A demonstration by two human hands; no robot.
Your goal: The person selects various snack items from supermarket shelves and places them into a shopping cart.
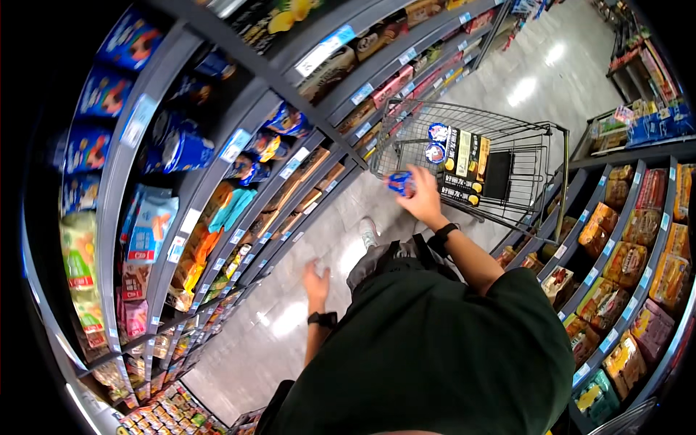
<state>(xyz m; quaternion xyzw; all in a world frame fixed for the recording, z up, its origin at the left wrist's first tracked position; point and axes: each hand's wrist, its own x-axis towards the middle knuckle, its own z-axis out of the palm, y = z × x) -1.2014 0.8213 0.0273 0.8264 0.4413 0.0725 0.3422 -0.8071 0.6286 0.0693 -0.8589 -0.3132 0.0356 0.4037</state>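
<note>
My right hand is closed around a small blue snack tub beside the near edge of a black wire shopping cart. In the cart lie two round blue-and-white tubs next to several black-and-yellow snack boxes. My left hand hangs over the floor at lower centre, fingers apart, holding nothing.
Left, tall grey shelves hold blue tubs, snack bags and boxes. Right, slanted shelves carry packaged bread. The aisle floor runs between them. A low display with blue packs stands beyond the cart's handle.
</note>
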